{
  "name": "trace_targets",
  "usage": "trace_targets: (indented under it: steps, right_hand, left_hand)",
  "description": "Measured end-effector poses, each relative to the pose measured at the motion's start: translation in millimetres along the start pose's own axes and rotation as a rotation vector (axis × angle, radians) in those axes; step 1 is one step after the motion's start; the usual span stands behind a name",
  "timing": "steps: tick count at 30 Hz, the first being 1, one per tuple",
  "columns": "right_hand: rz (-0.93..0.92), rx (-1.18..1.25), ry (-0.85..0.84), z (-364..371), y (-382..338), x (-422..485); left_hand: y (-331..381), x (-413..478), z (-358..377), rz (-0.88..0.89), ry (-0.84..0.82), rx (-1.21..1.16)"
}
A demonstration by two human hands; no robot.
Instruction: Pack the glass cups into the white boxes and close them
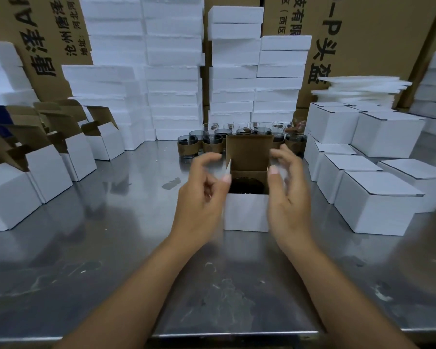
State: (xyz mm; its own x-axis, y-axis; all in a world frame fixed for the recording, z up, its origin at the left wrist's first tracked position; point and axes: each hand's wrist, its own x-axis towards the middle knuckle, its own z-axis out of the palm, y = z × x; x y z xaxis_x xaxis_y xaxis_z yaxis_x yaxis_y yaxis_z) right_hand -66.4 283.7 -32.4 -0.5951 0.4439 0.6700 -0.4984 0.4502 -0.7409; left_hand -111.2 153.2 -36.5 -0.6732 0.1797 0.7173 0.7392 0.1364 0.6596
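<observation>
Scuffed steel table [111, 260], foam stacks [171, 71] behind, open white box [246, 212] centre

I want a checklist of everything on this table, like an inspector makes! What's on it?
Surface: steel table, scuffed and smudged.
Job's things: open white box in the middle, dark glass cup inside, lid flap standing up; unpacked cups in rows behind; open empty boxes at left; closed boxes at right.
Clutter: small white flecks on the steel.
Grippers: left hand and right hand flank the box, blurred, fingers open.
Cables: nothing seen.
Surroundings: foam stacks and brown cartons behind.
</observation>
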Motion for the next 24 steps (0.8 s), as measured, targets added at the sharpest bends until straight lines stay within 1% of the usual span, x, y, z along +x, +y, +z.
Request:
trace_targets:
  steps: [2, 3, 5, 7, 9, 11, 15, 18, 21, 24]
  right_hand:
    - [0.193, 0.087, 0.038, -1, 2, 4]
    - [0.291, 0.124, 0.03, -1, 3, 6]
    - [0.482, 0.211, -0.016, -1, 9, 10]
    - [0.588, 0.252, -0.063, 0, 13, 12]
    - [0.614, 0.273, -0.032, 0, 14, 14]
    - [0.643, 0.314, -0.01, 1, 12, 15]
    - [0.698, 0.358, -0.067, -1, 12, 16]
    - [0.702, 0.393, -0.102, -2, 11, 16]
    - [0.719, 0.371, -0.112, -1, 12, 16]
    - [0.711, 0.379, -0.118, 2, 9, 13]
  left_hand:
    - [-4, 2, 0, -0.154, 0.007, -0.064]
    - [-5, 3, 0, -0.234, -0.017, -0.084]
    - [-8, 4, 0, -0.363, -0.114, -0.134]
    - [-7, 4, 1, -0.432, -0.22, -0.17]
    - [-5, 4, 3, -0.461, -0.269, -0.175]
    - [-3, 4, 3, -0.48, -0.273, -0.184]
    - [-1, 6, 2, -0.568, -0.249, -0.217]
    - [-1, 6, 1, -0.607, -0.201, -0.237]
    - [-2, 7, 0, -0.524, -0.137, -0.249]
    - [-2, 8, 0, -0.424, -0.137, -0.213]
